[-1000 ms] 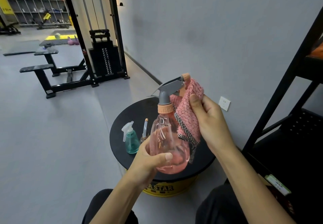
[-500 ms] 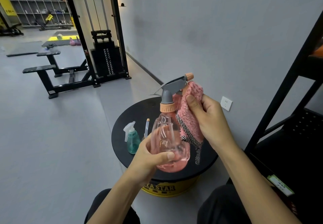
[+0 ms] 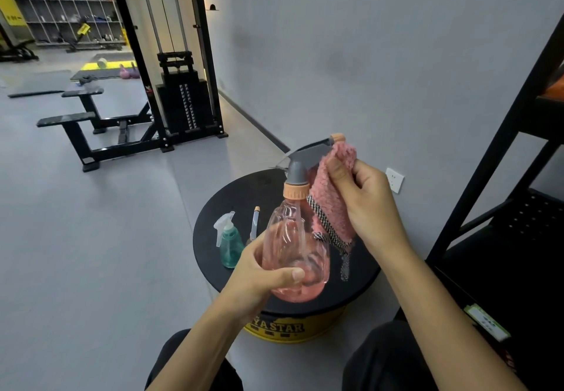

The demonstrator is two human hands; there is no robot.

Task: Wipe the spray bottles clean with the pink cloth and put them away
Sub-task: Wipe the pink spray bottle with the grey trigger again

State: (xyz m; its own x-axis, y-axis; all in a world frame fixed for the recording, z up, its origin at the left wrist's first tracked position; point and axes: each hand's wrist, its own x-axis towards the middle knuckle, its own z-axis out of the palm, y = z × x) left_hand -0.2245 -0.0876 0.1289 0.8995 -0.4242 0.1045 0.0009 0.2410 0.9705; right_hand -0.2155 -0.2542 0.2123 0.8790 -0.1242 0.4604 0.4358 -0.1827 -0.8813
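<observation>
My left hand (image 3: 259, 274) grips the round body of a clear pink spray bottle (image 3: 294, 253) and holds it upright above a black round stool top (image 3: 213, 232). The bottle has a grey trigger head with an orange nozzle tip. My right hand (image 3: 366, 204) holds the pink cloth (image 3: 332, 195) bunched against the trigger head and neck. A small teal spray bottle (image 3: 230, 242) with a white trigger stands on the stool, and beside it a thin clear spray tube (image 3: 254, 222) with an orange cap.
The stool has a yellow base (image 3: 293, 331) and stands by a grey wall with a socket (image 3: 394, 180). A black shelf rack (image 3: 503, 177) rises at the right. A weight machine (image 3: 183, 97) and benches (image 3: 79, 128) stand farther back on the grey floor.
My right hand has slid the pink cloth slightly up along the trigger head. My left hand keeps the same grip on the pink bottle.
</observation>
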